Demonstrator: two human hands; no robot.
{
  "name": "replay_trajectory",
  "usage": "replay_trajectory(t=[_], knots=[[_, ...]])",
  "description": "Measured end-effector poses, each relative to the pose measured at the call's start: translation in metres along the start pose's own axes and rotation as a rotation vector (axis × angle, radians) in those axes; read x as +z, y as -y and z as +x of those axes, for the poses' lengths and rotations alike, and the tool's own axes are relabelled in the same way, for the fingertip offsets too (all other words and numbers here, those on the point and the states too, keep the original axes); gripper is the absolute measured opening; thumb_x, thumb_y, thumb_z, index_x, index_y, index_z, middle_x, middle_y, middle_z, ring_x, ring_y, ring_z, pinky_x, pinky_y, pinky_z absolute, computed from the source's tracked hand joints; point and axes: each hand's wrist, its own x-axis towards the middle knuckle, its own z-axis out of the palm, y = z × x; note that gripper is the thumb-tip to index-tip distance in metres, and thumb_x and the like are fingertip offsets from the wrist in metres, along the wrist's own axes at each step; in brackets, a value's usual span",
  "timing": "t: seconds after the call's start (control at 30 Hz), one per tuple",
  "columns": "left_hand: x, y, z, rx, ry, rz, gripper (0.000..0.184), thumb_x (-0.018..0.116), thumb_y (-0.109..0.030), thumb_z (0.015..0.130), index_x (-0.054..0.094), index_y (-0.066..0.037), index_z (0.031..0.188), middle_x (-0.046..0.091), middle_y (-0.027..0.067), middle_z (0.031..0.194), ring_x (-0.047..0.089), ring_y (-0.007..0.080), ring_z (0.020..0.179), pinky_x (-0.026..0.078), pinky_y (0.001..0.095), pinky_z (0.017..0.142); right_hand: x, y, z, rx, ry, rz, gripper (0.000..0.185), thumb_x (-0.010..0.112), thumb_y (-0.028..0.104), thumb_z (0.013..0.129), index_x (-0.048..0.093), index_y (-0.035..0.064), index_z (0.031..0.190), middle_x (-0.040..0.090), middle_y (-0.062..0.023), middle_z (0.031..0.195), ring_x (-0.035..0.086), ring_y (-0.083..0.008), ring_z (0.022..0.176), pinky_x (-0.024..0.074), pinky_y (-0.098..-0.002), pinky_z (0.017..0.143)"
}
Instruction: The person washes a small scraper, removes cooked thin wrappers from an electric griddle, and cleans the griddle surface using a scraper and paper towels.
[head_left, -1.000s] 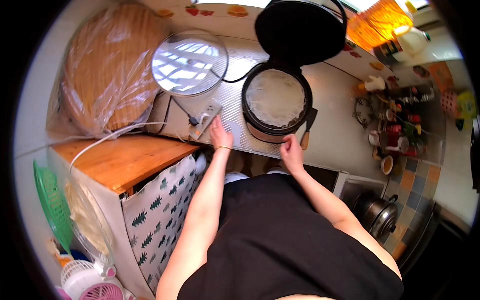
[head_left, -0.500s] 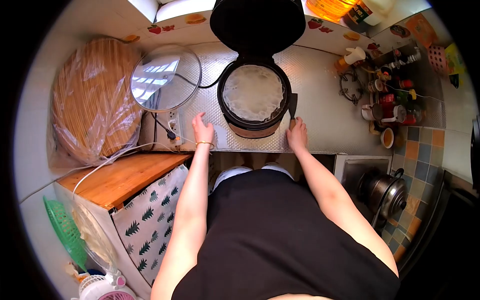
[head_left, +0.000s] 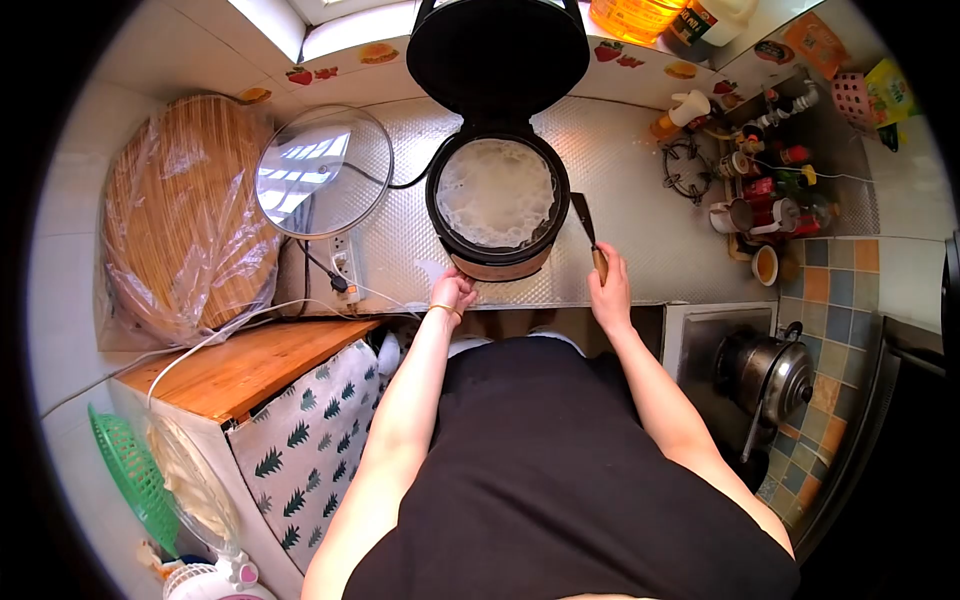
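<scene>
A round black electric pan (head_left: 497, 262) stands on the silver counter with its lid (head_left: 497, 55) raised behind it. Inside lies a pale, thin round of batter or dough (head_left: 496, 192) with a bubbly edge. My right hand (head_left: 612, 292) grips the wooden handle of a dark-bladed spatula (head_left: 584, 220), just right of the pan, its blade pointing away from me. My left hand (head_left: 453, 291) is at the pan's lower left front, fingers curled in; whether anything is between them is too small to tell.
A glass lid (head_left: 325, 172) leans at the left beside a plastic-wrapped wooden board (head_left: 190, 220). A power strip (head_left: 345, 268) with cords lies below it. Bottles, cups and a small bowl (head_left: 765, 264) stand at the right, a metal pot (head_left: 765, 375) nearer me.
My right hand has taken hold of the spatula and lifted its handle away from the pan. My left hand has moved right, from near the power strip to the pan's front, and its fingers have closed.
</scene>
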Motion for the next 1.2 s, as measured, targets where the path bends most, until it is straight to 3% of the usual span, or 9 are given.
replay_trajectory(t=[0.03,0.2,0.3,0.33,0.43,0.47,0.7,0.93,1.2], knots=[[-0.002,0.0,0.001,-0.008,0.06,0.019,0.071,0.041,0.013,0.066,0.039,-0.009,0.134,0.049,0.0017,0.134,0.053,0.0224,0.111,0.04,0.0465,0.098,-0.006,0.01,-0.002,0.002,0.039,0.007,0.042,0.051,0.016,0.085,0.048,0.0154,0.127,0.054,-0.0185,0.112,0.058,-0.0402,0.096,0.0481,-0.0461,0.081],[0.021,0.0,-0.015,0.014,-0.094,0.056,0.071,0.039,0.013,0.066,0.041,-0.012,0.133,0.047,0.0011,0.135,0.052,0.0229,0.113,0.045,0.0464,0.093,-0.012,0.041,-0.007,-0.009,0.181,-0.027,0.035,0.055,0.022,0.089,0.052,0.0192,0.123,0.056,-0.0167,0.102,0.06,-0.0388,0.087,0.0495,-0.0454,0.075],[0.022,0.0,-0.017,-0.001,-0.088,0.09,0.072,0.039,0.014,0.066,0.041,-0.012,0.133,0.045,0.0022,0.139,0.049,0.0248,0.121,0.044,0.0474,0.094,-0.017,0.061,-0.005,0.104,0.341,-0.146,0.032,0.054,0.019,0.089,0.053,0.0166,0.121,0.056,-0.0162,0.101,0.059,-0.0375,0.091,0.0482,-0.0445,0.079],[0.022,0.001,-0.018,-0.011,-0.085,0.1,0.072,0.039,0.014,0.066,0.04,-0.012,0.134,0.044,0.0026,0.14,0.047,0.0256,0.124,0.044,0.048,0.095,-0.019,0.066,-0.004,0.054,0.332,-0.159,0.032,0.054,0.018,0.089,0.053,0.0175,0.121,0.054,-0.016,0.096,0.059,-0.0378,0.087,0.0487,-0.046,0.076],[0.029,0.01,-0.016,-0.024,0.045,0.073,0.077,0.04,0.015,0.065,0.035,-0.011,0.137,0.037,0.0042,0.147,0.043,0.0266,0.131,0.047,0.0418,0.089,-0.02,0.07,-0.002,0.04,0.385,-0.224,0.032,0.055,0.018,0.088,0.054,0.0171,0.12,0.054,-0.0162,0.097,0.06,-0.0385,0.083,0.0495,-0.0474,0.073],[0.037,0.013,-0.019,-0.03,0.038,0.023,0.074,0.039,0.015,0.066,0.037,-0.008,0.136,0.037,0.0063,0.146,0.037,0.0289,0.135,0.038,0.0507,0.101,-0.022,0.071,-0.002,0.035,0.388,-0.245,0.031,0.055,0.018,0.088,0.055,0.0168,0.119,0.054,-0.0166,0.096,0.06,-0.0388,0.082,0.0496,-0.0479,0.073],[0.058,0.027,-0.016,-0.041,0.142,0.006,0.077,0.038,0.016,0.068,0.031,-0.006,0.142,0.032,0.0076,0.149,0.035,0.0289,0.136,0.04,0.0472,0.102,-0.019,0.063,0.002,-0.013,0.404,-0.375,0.03,0.055,0.018,0.086,0.058,0.0146,0.116,0.056,-0.0223,0.095,0.063,-0.0427,0.077,0.0527,-0.0506,0.068],[0.049,0.017,-0.024,-0.021,0.011,0.026,0.074,0.039,0.013,0.073,0.027,0.0,0.144,0.029,0.0172,0.15,0.041,0.0289,0.132,0.045,0.0443,0.101,-0.001,0.057,0.008,-0.036,0.423,-0.41,0.028,0.053,0.016,0.084,0.055,0.009,0.111,0.057,-0.025,0.092,0.063,-0.0438,0.075,0.0519,-0.0533,0.067],[0.036,0.01,-0.025,-0.018,0.007,-0.011,0.073,0.039,0.013,0.073,0.028,0.0,0.144,0.031,0.0177,0.148,0.041,0.0315,0.132,0.043,0.0447,0.102,0.014,0.05,0.003,0.012,0.44,-0.428,0.027,0.053,0.016,0.086,0.058,0.0091,0.111,0.06,-0.0247,0.087,0.062,-0.0436,0.076,0.0515,-0.0524,0.069]])
